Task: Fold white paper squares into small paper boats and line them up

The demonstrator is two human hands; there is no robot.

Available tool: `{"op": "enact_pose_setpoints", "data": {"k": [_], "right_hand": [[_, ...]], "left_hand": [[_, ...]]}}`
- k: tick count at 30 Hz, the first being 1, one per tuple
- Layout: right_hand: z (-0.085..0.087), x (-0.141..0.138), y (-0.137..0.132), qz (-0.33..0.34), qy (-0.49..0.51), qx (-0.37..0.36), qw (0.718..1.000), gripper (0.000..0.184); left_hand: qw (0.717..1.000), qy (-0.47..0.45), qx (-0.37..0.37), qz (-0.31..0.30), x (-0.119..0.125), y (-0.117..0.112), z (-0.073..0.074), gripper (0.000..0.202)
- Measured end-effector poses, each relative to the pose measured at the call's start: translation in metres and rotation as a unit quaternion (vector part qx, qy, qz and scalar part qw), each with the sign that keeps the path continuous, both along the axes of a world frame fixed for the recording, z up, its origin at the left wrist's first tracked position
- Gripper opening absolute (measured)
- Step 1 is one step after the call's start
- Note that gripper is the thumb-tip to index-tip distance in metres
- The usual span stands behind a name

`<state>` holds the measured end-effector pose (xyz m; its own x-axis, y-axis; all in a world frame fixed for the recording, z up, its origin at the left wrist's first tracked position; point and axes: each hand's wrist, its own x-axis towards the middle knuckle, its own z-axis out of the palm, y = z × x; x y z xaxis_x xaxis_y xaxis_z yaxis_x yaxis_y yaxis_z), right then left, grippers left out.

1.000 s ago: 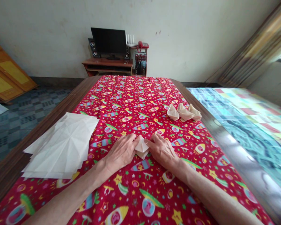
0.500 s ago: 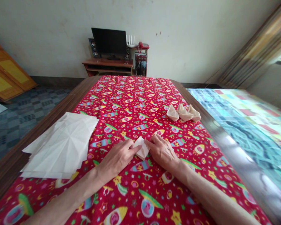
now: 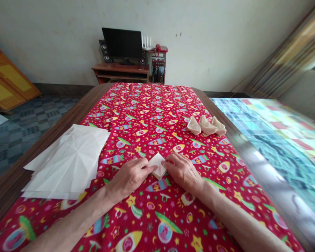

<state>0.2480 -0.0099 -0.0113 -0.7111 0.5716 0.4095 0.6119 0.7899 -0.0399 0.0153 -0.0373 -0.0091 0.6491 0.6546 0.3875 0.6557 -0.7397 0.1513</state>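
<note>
A small folded piece of pale paper lies on the red patterned tablecloth between my hands. My left hand pinches its left edge with closed fingers. My right hand presses its right edge, fingers curled onto the paper. A stack of creased white sheets lies to the left of my left arm. Three finished folded paper shapes sit in a row near the right edge of the cloth.
The brown table edge runs along the left and right of the cloth. A bed with a checked blue cover stands right of the table. A desk with a monitor is against the far wall.
The folded paper has been turned and flattened; it now shows as a small diamond shape. Both hands have shifted slightly toward me while staying on it.
</note>
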Motion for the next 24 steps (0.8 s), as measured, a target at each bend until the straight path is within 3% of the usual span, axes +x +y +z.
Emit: {"op": "enact_pose_setpoints", "data": {"k": [6, 13, 24], "right_hand": [[0.0044, 0.0025, -0.0065, 0.044, 0.009, 0.014, 0.999, 0.019], [-0.0004, 0.0057, -0.0073, 0.069, 0.006, -0.023, 0.997, 0.019], [-0.0030, 0.0042, -0.0055, 0.070, 0.001, -0.048, 0.996, 0.015]], "left_hand": [[1.000, -0.011, -0.019, 0.014, 0.0023, 0.0002, -0.0027, 0.023], [1.000, -0.007, -0.015, 0.004, 0.0010, 0.0016, -0.0071, 0.022], [1.000, 0.007, -0.025, -0.016, -0.0008, 0.0002, -0.0046, 0.027]]}}
